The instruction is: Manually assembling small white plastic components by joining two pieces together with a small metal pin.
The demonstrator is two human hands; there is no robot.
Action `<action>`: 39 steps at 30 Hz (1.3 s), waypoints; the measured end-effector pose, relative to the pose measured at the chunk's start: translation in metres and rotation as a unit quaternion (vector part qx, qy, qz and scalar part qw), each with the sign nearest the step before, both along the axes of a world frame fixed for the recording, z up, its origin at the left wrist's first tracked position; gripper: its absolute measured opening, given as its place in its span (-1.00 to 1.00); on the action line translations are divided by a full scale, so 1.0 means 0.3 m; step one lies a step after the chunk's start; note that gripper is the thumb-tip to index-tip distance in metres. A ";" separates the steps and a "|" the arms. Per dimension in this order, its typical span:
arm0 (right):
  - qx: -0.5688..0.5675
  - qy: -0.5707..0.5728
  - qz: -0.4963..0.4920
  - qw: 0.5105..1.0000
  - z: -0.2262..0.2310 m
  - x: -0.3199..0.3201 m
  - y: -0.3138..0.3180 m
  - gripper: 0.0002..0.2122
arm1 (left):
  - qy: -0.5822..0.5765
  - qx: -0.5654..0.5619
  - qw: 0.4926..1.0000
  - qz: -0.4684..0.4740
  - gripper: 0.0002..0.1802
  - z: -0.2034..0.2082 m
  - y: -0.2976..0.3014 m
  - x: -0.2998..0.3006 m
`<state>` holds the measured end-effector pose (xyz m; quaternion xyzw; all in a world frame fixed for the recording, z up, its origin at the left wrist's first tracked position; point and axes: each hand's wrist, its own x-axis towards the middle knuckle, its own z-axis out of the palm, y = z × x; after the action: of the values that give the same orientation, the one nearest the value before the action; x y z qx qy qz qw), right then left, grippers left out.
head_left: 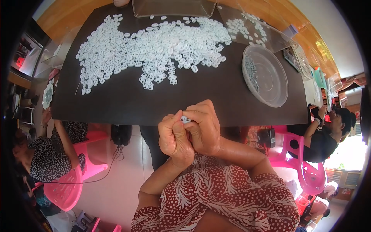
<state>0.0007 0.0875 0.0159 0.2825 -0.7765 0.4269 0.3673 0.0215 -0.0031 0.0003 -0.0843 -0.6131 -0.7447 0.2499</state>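
Close to my body, at the table's near edge, my left hand (174, 140) and my right hand (205, 127) meet with fingers closed. Pinched between the fingertips of both is a small white oval plastic piece with two dark holes (185, 120). Across the far half of the dark table (127, 98) spreads a large heap of similar white oval pieces (166, 46). To the right lies a round, shallow clear plastic tray (277, 63), with small grey metal parts, perhaps screws, (252, 73) gathered along its left side.
A clear plastic box (174, 14) stands at the far edge. Scattered white pieces (247, 27) lie on a transparent sheet at the far right. People sit at left (50, 154) and right (324, 135) on pink plastic chairs (299, 154). A cable (110, 170) crosses the floor.
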 end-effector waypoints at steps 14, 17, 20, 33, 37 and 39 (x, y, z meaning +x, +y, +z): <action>0.003 -0.140 -0.209 0.968 0.227 -0.237 0.400 -0.85 | 0.224 -0.485 0.846 0.007 -0.64 0.063 0.037 -0.362; -0.003 -0.115 -0.249 0.962 0.307 -0.370 0.510 -0.84 | 0.301 -0.603 0.738 0.013 -0.95 0.008 0.070 -0.440; 0.100 0.014 -0.313 0.945 0.387 -0.494 0.648 -0.84 | 0.299 -0.582 0.756 -0.034 -0.92 0.002 0.059 -0.433; 0.266 0.025 -0.420 0.867 0.356 -0.638 0.806 -0.76 | 0.240 -0.561 0.792 0.004 -0.78 0.007 0.027 -0.553; 0.234 0.078 -0.275 0.929 0.341 -0.493 0.630 -0.85 | 0.258 -0.555 0.791 -0.011 -0.78 0.019 0.023 -0.549; 0.247 0.100 -0.233 0.935 0.321 -0.443 0.569 -0.87 | 0.257 -0.539 0.802 -0.009 -0.78 0.019 0.027 -0.544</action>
<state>-0.1322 0.2581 0.1122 0.2167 -0.8606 0.0938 0.4513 -0.1418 0.0049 0.0060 -0.3991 -0.8284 -0.2473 0.3053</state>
